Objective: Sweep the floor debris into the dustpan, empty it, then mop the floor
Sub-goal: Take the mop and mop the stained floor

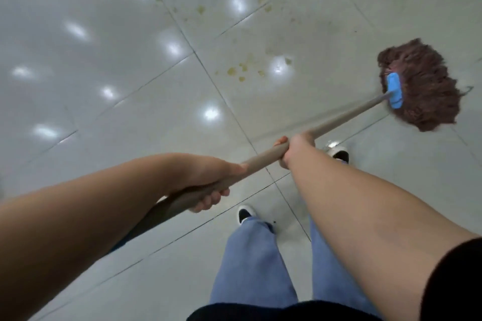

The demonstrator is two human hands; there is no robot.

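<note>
A mop with a brown string head [422, 86] and a blue clamp [394, 90] lies on the pale tiled floor [130, 73] at the right. Its grey handle [339, 121] runs down-left to me. My right hand [297, 147] grips the handle near its middle. My left hand [208, 180] grips it lower down, close to my body. Yellowish stains [241, 70] spot the tiles left of the mop head, and more stains [200, 9] lie farther away. No dustpan or broom is in view.
My legs in blue trousers [250, 255] and black-and-white shoes [245, 212] stand on the tiles below the handle. Ceiling lights reflect off the glossy floor across the left half.
</note>
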